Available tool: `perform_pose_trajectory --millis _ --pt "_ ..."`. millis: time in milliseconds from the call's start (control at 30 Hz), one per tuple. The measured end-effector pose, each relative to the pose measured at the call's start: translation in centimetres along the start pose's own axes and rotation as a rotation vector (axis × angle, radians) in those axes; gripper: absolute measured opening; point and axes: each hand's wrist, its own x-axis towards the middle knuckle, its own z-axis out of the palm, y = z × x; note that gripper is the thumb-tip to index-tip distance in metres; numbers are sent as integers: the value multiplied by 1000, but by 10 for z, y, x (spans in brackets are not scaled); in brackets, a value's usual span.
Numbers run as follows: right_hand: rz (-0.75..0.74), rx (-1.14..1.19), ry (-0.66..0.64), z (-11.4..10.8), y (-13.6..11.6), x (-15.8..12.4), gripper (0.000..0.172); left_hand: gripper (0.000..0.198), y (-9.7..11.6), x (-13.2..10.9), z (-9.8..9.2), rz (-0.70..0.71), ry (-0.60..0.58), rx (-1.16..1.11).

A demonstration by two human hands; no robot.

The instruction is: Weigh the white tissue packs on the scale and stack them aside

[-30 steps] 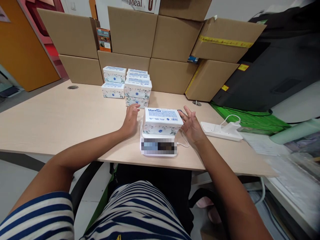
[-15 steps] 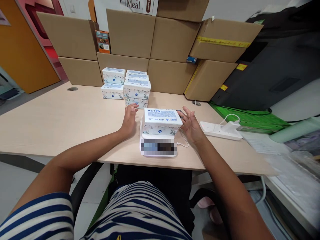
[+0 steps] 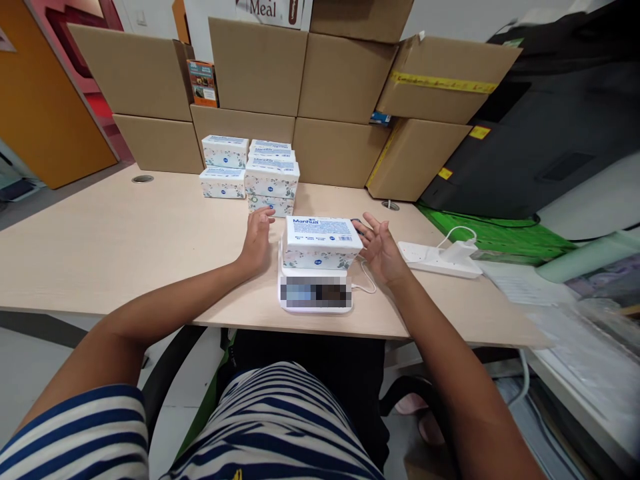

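Flanking the tissue pack point(image 3: 323, 242) on the white device point(image 3: 316, 293), near the front edge of the desk point(image 3: 125, 253), with left hand point(image 3: 257, 243) loosely spread, clear of it, and right hand point(image 3: 381, 252) spread too, contact unclear. Probably light, soft, slick-wrapped; best lifted gently by both short ends. Readable: "Manhua" on top, "Meal" on the white box point(image 3: 275, 11) behind.

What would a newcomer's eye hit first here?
First, a white, floral-printed, block-shaped pack atop a flat white device, between the bare left hand and right hand. Next, brown cardboard boxes stacked across the back of the pale wooden desk, with more white floral packs piled before them.
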Motion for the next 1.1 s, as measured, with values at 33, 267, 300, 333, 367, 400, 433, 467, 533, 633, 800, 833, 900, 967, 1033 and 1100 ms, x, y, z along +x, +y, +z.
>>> perform_pose_trajectory --millis 33,267,300,333,367,400,433,467,533,633,800,833,900,967,1033,1100 --pt "0 -4 6 0 0 0 100 84 0 0 0 -1 0 2" --pt "-16 -36 8 -3 3 2 93 74 1 -1 1 -31 -20 20" --pt "-18 -44 6 -3 4 3 93 73 1 -1 1 -36 -19 19" --pt "-20 -56 3 -3 4 3 94 72 0 -1 1 -39 -17 20" --pt "-22 -72 0 -4 4 4 94 71 0 -1 2 -41 -16 22" --pt "-24 -93 -4 -4 5 4 95 71 0 0 2 -45 -14 24" --pt "-27 -115 -9 -5 5 4 95 70 0 0 2 -50 -13 28" --pt "-31 -136 -14 -5 5 5 95 69 0 0 2 -55 -13 34" --pt "-37 -171 -28 -7 5 5 96 68 0 0 1 -64 -19 43" --pt "-41 -196 -43 -8 5 5 97 68 3 0 1 -74 -34 46" --pt "-32 -245 -4 -4 8 5 101 74 9 -4 -1 -48 -80 71" --pt "-31 -277 8 -4 9 6 102 76 11 -6 -1 -32 -104 78" --pt "-17 -314 13 -5 9 8 105 81 16 -10 -1 -19 -145 66" --pt "19 -311 -23 -9 6 6 110 89 24 -16 2 -37 -151 28" --pt "61 -311 -79 -13 -1 -1 115 95 36 -25 6 -83 -164 -20" --pt "69 -339 -155 -12 -13 -15 115 99 48 -37 11 -130 -244 -97"
